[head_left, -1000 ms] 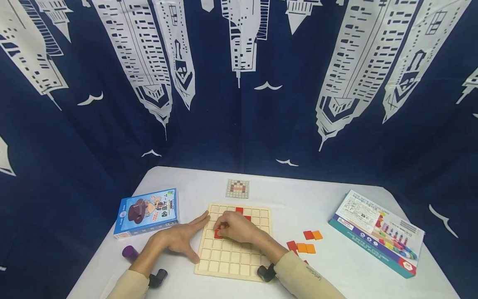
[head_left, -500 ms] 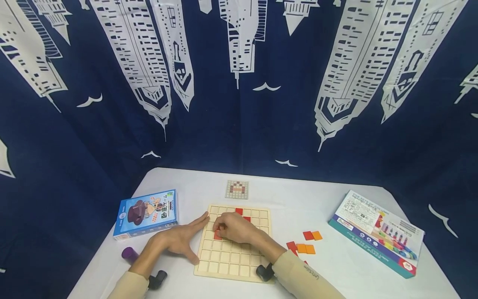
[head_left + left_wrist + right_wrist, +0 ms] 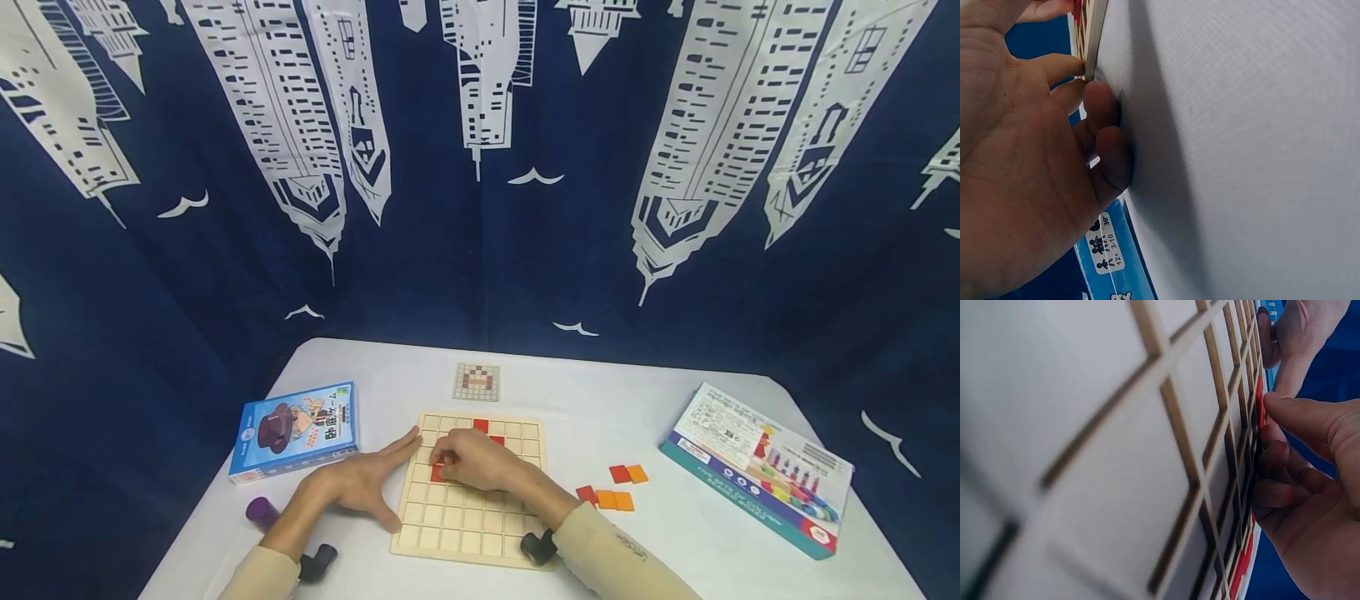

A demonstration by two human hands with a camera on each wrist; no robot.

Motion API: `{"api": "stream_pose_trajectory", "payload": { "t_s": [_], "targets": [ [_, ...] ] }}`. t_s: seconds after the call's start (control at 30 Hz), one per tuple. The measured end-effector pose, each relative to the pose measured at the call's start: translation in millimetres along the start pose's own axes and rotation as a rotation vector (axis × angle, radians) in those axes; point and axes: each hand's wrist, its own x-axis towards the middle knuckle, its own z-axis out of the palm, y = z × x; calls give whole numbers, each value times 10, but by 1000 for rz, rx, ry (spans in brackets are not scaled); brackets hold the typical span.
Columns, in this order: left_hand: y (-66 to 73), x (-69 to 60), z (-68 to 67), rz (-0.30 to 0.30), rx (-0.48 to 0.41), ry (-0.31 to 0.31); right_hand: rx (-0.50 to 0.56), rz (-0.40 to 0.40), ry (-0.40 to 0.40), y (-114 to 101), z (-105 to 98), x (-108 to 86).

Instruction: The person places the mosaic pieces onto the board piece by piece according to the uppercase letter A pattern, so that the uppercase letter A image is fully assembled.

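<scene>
A pale wooden grid board (image 3: 450,540) lies at the middle of the table, with red tiles in some cells, one red tile (image 3: 481,426) near the top edge. My right hand (image 3: 480,460) reaches over it from the right, thumb and fingers curled. In the right wrist view, thumb and fingertips pinch a red tile (image 3: 1261,400) at the board's surface; its edges are partly hidden. Another red tile (image 3: 438,473) shows just below these fingers in the head view. My left hand (image 3: 363,481) is spread at the board's left edge, thumb and a finger touching it.
Behind the board lies a small pattern card (image 3: 476,382). Loose red tiles (image 3: 620,474) and orange tiles (image 3: 623,501) lie to the right. A blue box (image 3: 296,429) and a purple cylinder (image 3: 262,512) are at left, a white and teal box (image 3: 757,467) at right.
Both hands stay nearly in place. My right fingers shift very slightly at the same cells, and the red tile below them stays visible.
</scene>
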Motion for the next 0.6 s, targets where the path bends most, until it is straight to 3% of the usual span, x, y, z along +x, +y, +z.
{"api": "stream_pose_trajectory", "payload": {
  "t_s": [0.4,0.6],
  "targets": [
    [-3,15,16,-1,-12,7,-17,-38,15,182,-224,-342],
    [-6,17,21,-6,-18,4,5,30,22,368,-355,-628]
  ]
}}
